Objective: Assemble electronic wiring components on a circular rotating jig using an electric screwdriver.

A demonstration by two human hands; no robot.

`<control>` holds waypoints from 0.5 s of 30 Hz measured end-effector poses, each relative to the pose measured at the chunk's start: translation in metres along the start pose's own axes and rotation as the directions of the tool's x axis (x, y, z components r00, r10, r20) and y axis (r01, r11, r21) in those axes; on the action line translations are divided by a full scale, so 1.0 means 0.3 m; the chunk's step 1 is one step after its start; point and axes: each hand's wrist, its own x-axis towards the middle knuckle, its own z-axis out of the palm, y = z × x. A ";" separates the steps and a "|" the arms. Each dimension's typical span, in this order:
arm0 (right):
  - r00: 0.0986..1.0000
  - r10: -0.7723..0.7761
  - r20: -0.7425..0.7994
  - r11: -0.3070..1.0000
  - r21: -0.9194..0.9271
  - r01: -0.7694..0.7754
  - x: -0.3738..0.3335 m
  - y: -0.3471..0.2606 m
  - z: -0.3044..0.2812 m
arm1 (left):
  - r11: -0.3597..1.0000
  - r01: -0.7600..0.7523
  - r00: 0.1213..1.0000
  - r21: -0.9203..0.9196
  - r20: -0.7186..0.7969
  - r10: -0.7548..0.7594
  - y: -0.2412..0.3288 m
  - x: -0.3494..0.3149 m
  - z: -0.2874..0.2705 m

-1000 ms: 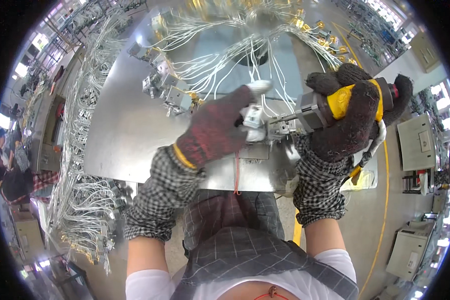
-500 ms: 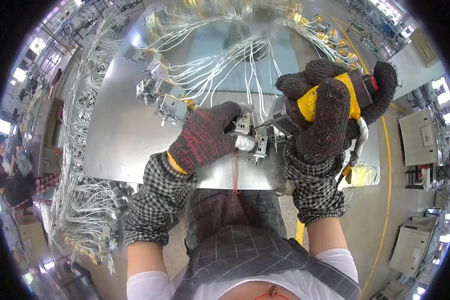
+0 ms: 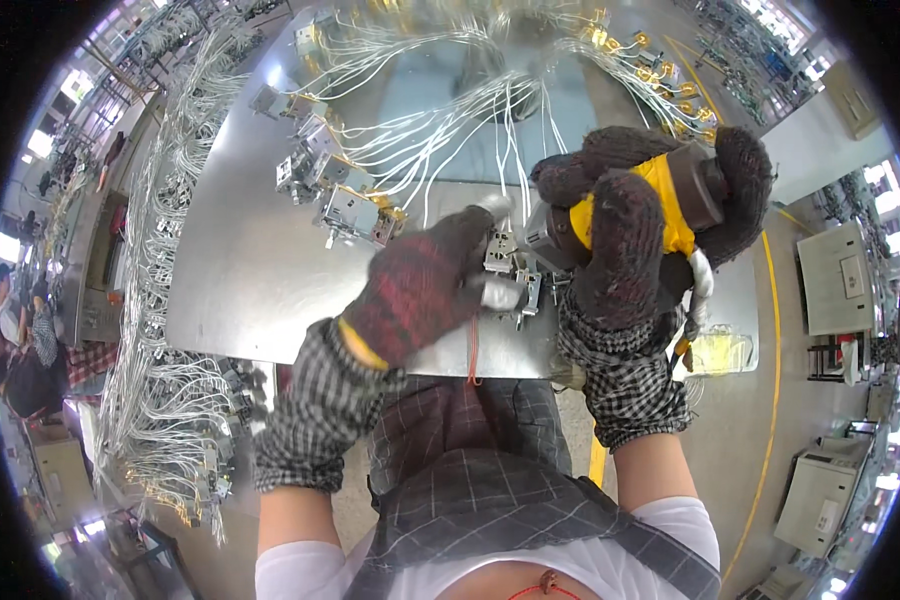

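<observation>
My left hand (image 3: 415,285), in a dark red-and-black knit glove with pale tape round the thumb and a fingertip, grips a small metal block (image 3: 499,252) with holes in its face. A second metal block (image 3: 530,290) sits close beside the thumb, to the right. My right hand (image 3: 630,240), in a dark knit glove, is wrapped round a dark handheld power tool (image 3: 692,190) bound with yellow tape. The tool's squarish front end points left, close to the blocks; its tip and contact point are hidden. A tape-wrapped cord (image 3: 702,285) hangs from its rear.
A shiny metal table (image 3: 240,270) lies under my hands. White wires (image 3: 420,150) fan across its far side to several metal fittings (image 3: 350,212) at left. Thin reddish wires (image 3: 473,350) drop over the front edge. Bundled wires (image 3: 160,270) hang at left; a clear yellowish container (image 3: 722,352) lies right.
My left hand has shifted slightly right with the metal block. My right hand and the power tool have moved a little left, closer to the blocks.
</observation>
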 end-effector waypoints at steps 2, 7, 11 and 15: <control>0.995 -0.056 0.077 0.970 -0.230 0.072 0.007 0.000 -0.054 | 0.965 0.099 0.975 0.241 -0.216 -0.046 0.133 -0.046 -0.061; 0.977 -0.097 0.191 0.917 -0.364 0.163 0.009 0.014 -0.065 | 0.820 0.212 0.867 0.532 -0.490 0.094 -0.045 -0.115 -0.157; 0.982 -0.093 0.167 0.986 -0.120 0.114 0.003 0.030 -0.051 | 0.999 0.050 0.865 -0.015 -0.500 -0.051 -0.092 -0.108 -0.165; 0.972 -0.153 0.181 0.937 -0.285 0.200 0.015 0.023 -0.058 | 0.553 0.084 0.926 -0.829 -0.140 -0.352 -0.050 -0.082 -0.126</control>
